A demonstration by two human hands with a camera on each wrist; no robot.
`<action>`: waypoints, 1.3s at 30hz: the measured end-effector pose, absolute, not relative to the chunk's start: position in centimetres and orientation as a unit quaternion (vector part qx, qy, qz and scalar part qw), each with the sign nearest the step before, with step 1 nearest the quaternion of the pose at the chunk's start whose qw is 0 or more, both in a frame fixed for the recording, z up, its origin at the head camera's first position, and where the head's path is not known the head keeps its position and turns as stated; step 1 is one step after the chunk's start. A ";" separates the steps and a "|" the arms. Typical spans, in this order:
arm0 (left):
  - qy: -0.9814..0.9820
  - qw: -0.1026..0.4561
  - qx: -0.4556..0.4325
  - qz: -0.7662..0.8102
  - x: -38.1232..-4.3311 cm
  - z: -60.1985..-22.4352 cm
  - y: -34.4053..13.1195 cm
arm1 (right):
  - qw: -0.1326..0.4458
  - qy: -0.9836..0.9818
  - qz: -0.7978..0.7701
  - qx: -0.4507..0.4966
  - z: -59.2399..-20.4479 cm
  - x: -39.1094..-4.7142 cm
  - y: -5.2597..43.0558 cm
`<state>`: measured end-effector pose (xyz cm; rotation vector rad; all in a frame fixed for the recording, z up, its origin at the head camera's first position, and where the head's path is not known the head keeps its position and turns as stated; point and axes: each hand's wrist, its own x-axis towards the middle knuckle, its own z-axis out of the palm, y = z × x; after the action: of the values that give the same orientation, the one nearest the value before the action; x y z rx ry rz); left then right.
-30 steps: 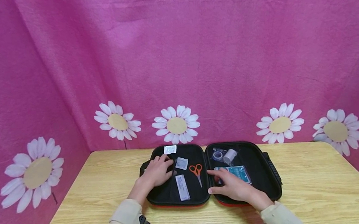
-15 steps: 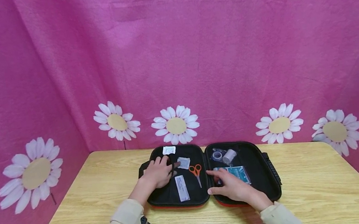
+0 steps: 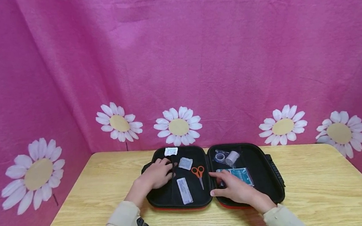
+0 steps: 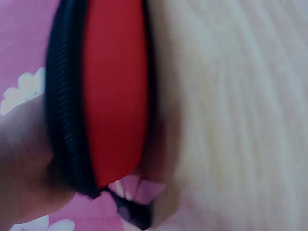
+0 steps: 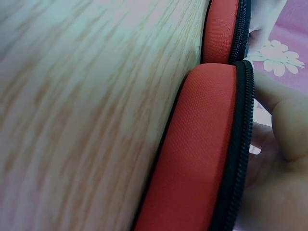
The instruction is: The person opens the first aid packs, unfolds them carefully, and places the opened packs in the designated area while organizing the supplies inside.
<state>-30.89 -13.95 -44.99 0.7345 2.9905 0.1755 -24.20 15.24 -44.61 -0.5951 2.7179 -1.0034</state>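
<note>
A black-lined zip case (image 3: pixel 164 200) with a red shell lies unfolded on the table. My left hand (image 3: pixel 156 174) reaches into its left half, fingers spread at a dark strap (image 3: pixel 173 162). Just right of those fingertips is a small square packet (image 3: pixel 185 163). Orange-handled scissors (image 3: pixel 198 171), a long white packet (image 3: pixel 184 191) and another small packet (image 3: pixel 171 151) lie in the same half. Over the right half, my right hand (image 3: pixel 234 188) has its fingers extended toward the hinge, partly covering a teal packet (image 3: pixel 243 175). A dark item under its fingers is mostly hidden.
A tape roll (image 3: pixel 220 156) and a white roll (image 3: pixel 232 157) in clear wrap sit at the back of the right half. A black handle (image 3: pixel 275 170) juts from the case's right side. Wooden table (image 3: pixel 323 186) surrounds it, with a pink flowered cloth (image 3: pixel 222 67) behind.
The small square packet has shifted slightly right. My left fingers reached onto it half a second ago and have since drawn back left to the strap. The right hand stays put.
</note>
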 end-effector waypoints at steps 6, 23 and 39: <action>0.964 -0.037 0.229 0.134 -31.4 -43.7 -15.1 | 0.092 0.918 -0.335 -0.190 -44.7 -24.3 15.1; 0.967 -0.067 0.178 0.167 -33.9 -43.2 -15.6 | 0.085 0.919 -0.333 -0.195 -44.7 -24.2 15.1; 0.963 -0.040 0.194 0.181 -35.4 -44.5 -15.1 | 0.086 0.917 -0.338 -0.195 -45.0 -24.5 15.2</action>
<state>-35.43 -15.10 -44.51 0.6266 3.1058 0.5832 -24.47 15.22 -44.99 -0.5797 2.7320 -1.0062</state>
